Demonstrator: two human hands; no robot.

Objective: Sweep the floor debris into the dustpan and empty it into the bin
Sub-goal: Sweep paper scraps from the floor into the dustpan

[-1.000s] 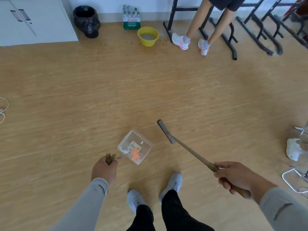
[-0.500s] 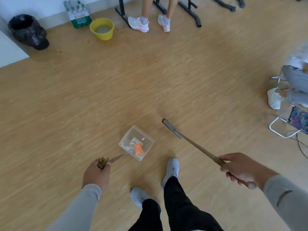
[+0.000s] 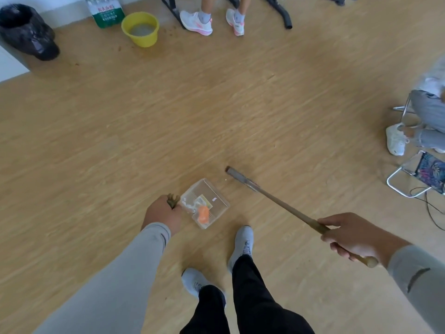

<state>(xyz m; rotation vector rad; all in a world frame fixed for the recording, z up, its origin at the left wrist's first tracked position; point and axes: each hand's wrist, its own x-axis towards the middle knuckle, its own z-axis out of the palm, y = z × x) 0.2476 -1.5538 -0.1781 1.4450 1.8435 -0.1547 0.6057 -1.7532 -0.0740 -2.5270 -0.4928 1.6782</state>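
I've got the dustpan (image 3: 204, 203) in my left hand (image 3: 163, 213), fingers curled round its short handle, w/ the clear tray sitting low over the floor (image 3: 216, 104) just ahead of my shoes; can't tell if it's touching the boards or lifted a bit. Inside it: an orange scrap (image 3: 203, 213) and some white bits, so the sweep-in step looks basically done. My right hand (image 3: 351, 237) is wrapped tight round the broom (image 3: 277, 201) handle near its butt end, thumb on top, head of the broom out beside the pan's far corner, close but apart from it. 1 tiny pale speck (image 3: 225, 180) lies between the broom head and the pan, prob the last crumb, too small to tell what it is. The bin (image 3: 26, 32), black-bagged, stands far off at the top left by the wall, w/ a yellow bucket (image 3: 140, 28) and a green bottle pack near it. Judgement: I'm at the handover from sweeping to emptying. Next move calls for either 1 short flick at that speck, or lifting the pan level, mouth tipped up so nothing slides out, and walking it across to the bin. Keep the broom clear of my feet en route.
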